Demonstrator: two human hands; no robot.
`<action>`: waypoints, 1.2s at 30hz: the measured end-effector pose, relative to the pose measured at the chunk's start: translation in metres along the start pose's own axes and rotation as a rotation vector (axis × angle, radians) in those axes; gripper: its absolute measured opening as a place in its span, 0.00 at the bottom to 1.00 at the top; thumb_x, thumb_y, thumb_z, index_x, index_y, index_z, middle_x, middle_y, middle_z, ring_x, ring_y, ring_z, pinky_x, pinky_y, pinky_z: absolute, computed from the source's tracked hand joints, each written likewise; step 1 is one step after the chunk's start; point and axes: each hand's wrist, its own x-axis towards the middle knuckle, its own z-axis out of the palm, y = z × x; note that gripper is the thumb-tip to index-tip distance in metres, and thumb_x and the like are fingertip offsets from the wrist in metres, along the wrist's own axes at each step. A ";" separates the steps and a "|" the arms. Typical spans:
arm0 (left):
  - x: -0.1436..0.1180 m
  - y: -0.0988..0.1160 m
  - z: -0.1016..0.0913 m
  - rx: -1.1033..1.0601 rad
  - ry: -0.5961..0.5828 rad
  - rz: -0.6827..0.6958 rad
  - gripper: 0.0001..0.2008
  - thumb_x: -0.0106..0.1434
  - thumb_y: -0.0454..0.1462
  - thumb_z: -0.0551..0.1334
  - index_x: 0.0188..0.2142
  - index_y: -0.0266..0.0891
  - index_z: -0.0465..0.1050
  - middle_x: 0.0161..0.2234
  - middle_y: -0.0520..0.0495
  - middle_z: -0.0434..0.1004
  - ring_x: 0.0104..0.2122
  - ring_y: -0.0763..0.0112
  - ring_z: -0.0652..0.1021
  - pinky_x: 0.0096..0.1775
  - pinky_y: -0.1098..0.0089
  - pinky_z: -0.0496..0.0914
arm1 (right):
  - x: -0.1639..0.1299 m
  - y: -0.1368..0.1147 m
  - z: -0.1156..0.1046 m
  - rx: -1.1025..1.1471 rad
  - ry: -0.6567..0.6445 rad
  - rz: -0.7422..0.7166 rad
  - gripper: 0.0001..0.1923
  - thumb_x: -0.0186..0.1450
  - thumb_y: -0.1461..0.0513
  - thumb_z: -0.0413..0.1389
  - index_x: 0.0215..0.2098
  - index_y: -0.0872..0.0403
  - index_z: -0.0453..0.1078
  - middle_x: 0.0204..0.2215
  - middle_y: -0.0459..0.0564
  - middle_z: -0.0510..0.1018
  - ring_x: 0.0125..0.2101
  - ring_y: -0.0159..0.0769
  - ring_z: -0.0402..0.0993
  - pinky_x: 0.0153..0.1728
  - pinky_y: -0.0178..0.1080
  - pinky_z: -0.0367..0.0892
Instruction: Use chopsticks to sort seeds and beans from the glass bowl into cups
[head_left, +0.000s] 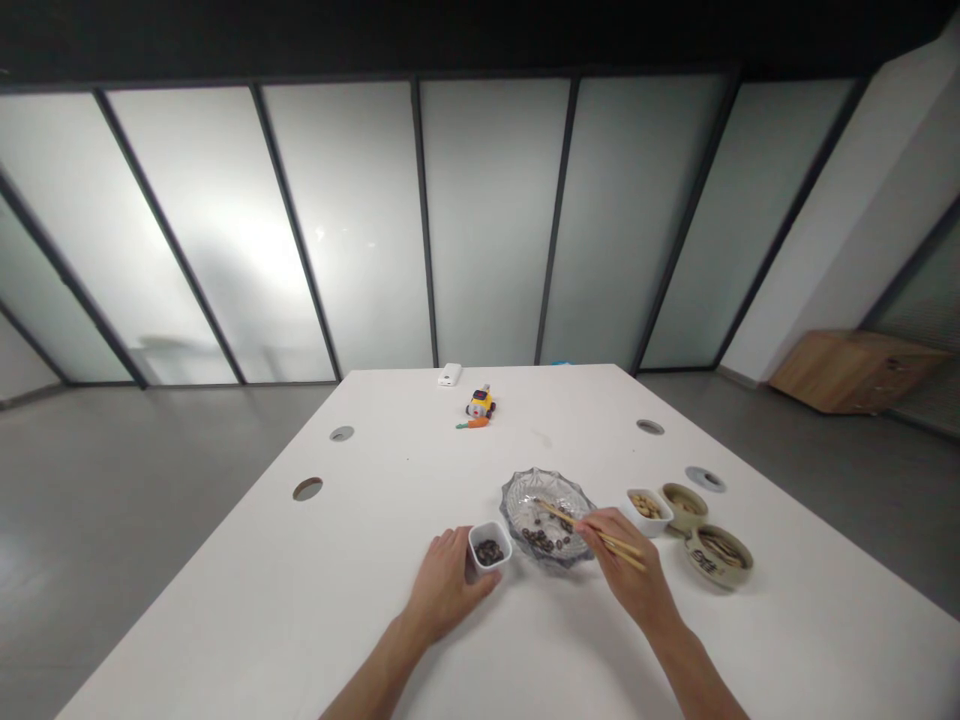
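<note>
Your left hand (444, 583) cups the near side of a small white square dish (490, 546) of dark beans, its grip curled against the dish wall with the thumb reaching toward the right corner, while the dish sits flat on the white worktop (300, 620). Your right hand (628, 570) has its grip clamped on a pair of wooden chopsticks (581, 524), whose tips point left and away from you into a cut-glass bowl (547, 517) just right of the white dish; whether the tips pinch anything is too small to tell. Dark beans lie scattered in the near part of the glass bowl. To the right of that bowl stands a second small white dish (648, 508) with pale pieces in it, then two round beige bowls (718, 556), one behind the other, close together. Well apart, at the far end of the worktop, you can see a small yellow toy (481, 403) with an orange carrot-shaped piece (474, 423) just in front of it, and a white box (449, 375) near the far edge
</note>
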 end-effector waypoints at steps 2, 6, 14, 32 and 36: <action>-0.001 0.000 0.000 -0.005 -0.002 0.002 0.16 0.69 0.45 0.71 0.53 0.43 0.76 0.53 0.43 0.84 0.54 0.51 0.80 0.57 0.60 0.68 | -0.002 0.002 0.001 0.013 -0.003 0.007 0.19 0.82 0.49 0.58 0.37 0.48 0.82 0.33 0.49 0.85 0.32 0.39 0.84 0.36 0.38 0.80; -0.001 0.000 0.001 -0.005 0.005 0.005 0.16 0.69 0.45 0.71 0.53 0.43 0.76 0.52 0.42 0.84 0.53 0.51 0.80 0.57 0.59 0.68 | -0.006 0.006 0.003 0.041 -0.025 0.027 0.19 0.83 0.50 0.58 0.39 0.48 0.83 0.35 0.50 0.85 0.35 0.39 0.85 0.38 0.38 0.80; 0.000 0.000 0.000 -0.011 0.011 0.002 0.17 0.69 0.46 0.70 0.53 0.44 0.77 0.52 0.43 0.84 0.53 0.51 0.80 0.57 0.59 0.69 | -0.007 0.008 0.006 0.101 -0.038 0.073 0.19 0.81 0.48 0.60 0.38 0.49 0.84 0.35 0.52 0.86 0.35 0.42 0.85 0.38 0.41 0.81; 0.000 0.001 0.000 -0.001 0.007 -0.010 0.16 0.69 0.44 0.71 0.53 0.44 0.76 0.54 0.44 0.85 0.54 0.53 0.80 0.56 0.62 0.67 | -0.004 0.001 0.008 0.067 -0.015 0.091 0.25 0.81 0.43 0.57 0.36 0.48 0.82 0.32 0.51 0.85 0.33 0.43 0.84 0.36 0.41 0.82; 0.000 0.001 0.000 0.003 0.007 -0.007 0.17 0.69 0.44 0.71 0.53 0.43 0.76 0.54 0.44 0.85 0.54 0.53 0.80 0.56 0.61 0.67 | -0.002 -0.001 0.008 0.067 -0.024 0.083 0.25 0.81 0.42 0.57 0.35 0.48 0.82 0.32 0.51 0.85 0.32 0.42 0.84 0.36 0.40 0.82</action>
